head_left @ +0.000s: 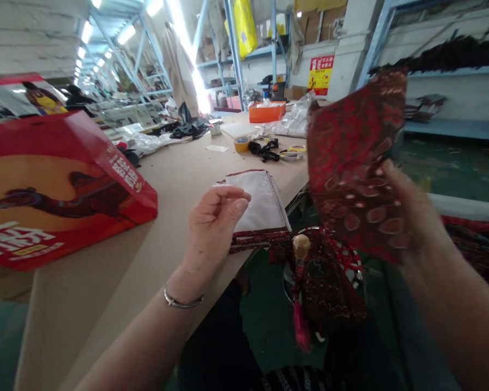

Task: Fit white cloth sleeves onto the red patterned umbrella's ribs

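Observation:
My right hand (411,209) grips a red patterned fabric piece (356,157) and holds it upright in the air, off the table's right edge. My left hand (215,220) hovers over the table edge with fingers loosely curled and thumb near the fingertips; nothing shows in it. It sits just beside a stack of fabric pieces (258,203) with a white lining facing up. Below, on my lap, lies a red fan-like item with a wooden handle (301,247) and a pink tassel (300,326).
A large red printed bag (61,187) lies on the tan table (175,179) at left. Farther back are tape rolls (241,144), scissors (291,155), a black object, plastic bags and an orange box (267,111). Blue shelving lines the room.

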Motion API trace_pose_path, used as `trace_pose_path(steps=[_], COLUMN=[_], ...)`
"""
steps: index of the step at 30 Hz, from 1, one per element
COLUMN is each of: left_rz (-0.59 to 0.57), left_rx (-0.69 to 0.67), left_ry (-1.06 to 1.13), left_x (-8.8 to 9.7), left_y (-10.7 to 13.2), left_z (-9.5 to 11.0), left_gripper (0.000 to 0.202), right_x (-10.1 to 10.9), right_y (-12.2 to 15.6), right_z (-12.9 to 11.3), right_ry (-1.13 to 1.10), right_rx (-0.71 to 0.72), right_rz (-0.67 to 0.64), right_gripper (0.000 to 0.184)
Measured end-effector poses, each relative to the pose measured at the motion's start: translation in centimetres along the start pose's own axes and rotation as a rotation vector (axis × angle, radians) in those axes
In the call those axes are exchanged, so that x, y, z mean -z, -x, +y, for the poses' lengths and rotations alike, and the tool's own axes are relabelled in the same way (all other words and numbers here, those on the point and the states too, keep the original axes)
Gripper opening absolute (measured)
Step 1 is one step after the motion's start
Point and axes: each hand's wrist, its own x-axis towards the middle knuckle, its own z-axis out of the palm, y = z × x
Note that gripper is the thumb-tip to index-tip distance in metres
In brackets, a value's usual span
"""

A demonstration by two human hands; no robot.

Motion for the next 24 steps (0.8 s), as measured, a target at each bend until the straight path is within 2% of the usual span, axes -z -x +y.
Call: trace_pose_path(steps=[1, 3, 5, 7, 9, 11, 13, 15, 17, 19, 21, 22, 24], left_rz=[-0.002, -0.104, -0.303, -0.499, -0.602, -0.631, -0.648, -0.690, -0.741, -0.790, -0.834, -0.854, -0.881], left_rx=[-0.023, -0.058, -0.108, -0.150, -0.165, -0.164, -0.165, -0.177, -0.202, -0.241, -0.275, -0.286, -0.292], left_ry=[-0.132, -0.422, -0.639, -0.749, -0.818, -0.867, -0.907, -0.964, -1.048, -1.137, -1.211, -1.237, -1.276], left_x=[0.9, 2.3, 3.2, 3.4, 3.4, 3.2, 3.1, 3.0, 2.9, 2.7, 2.5, 2.4, 2.3], left_y=[-0.3, -0.3, 0.1, 0.8, 1.2, 1.4, 1.3, 1.1, 0.9, 0.9, 0.9, 0.9, 0.8], left_z=[-0.7, -2.4, -4.0, -5.2, -6.1, -6.6, -6.8, -6.7, -6.2, -5.6, -5.1, -4.9, -4.8], left_gripper=[0.014, 0.009, 0.009, 0.013, 0.011, 0.009, 0.011, 0.016, 0.019, 0.018, 0.016, 0.015, 0.014], right_x=[0.9, 2.5, 3.4, 3.8, 4.2, 4.9, 6.1, 7.6, 9.1, 10.0, 9.5, 8.6, 5.6], right_y=[0.1, 0.8, 2.6, 5.0, 7.5, 9.5, 10.6, 10.9, 10.6, 9.8, 9.0, 8.8, 8.8], right_z=[-0.2, 1.6, 5.8, 11.2, 16.2, 20.0, 22.7, 24.4, 25.2, 24.8, 22.8, 21.1, 16.4], right_ry=[0.056, 0.167, 0.283, 0.252, 0.385, 0.688, 0.917, 0.981, 0.993, 1.022, 1.031, 1.008, 0.912], right_rx=[-0.088, -0.290, -0.448, -0.617, -0.644, -0.579, -0.524, -0.509, -0.516, -0.468, -0.278, -0.137, 0.156], right_rz=[-0.039, -0.146, -0.262, -0.311, -0.272, -0.203, -0.147, -0.127, -0.129, -0.092, 0.013, 0.068, 0.095], right_gripper=[0.044, 0.040, 0.036, 0.039, 0.038, 0.032, 0.028, 0.029, 0.032, 0.035, 0.038, 0.038, 0.030])
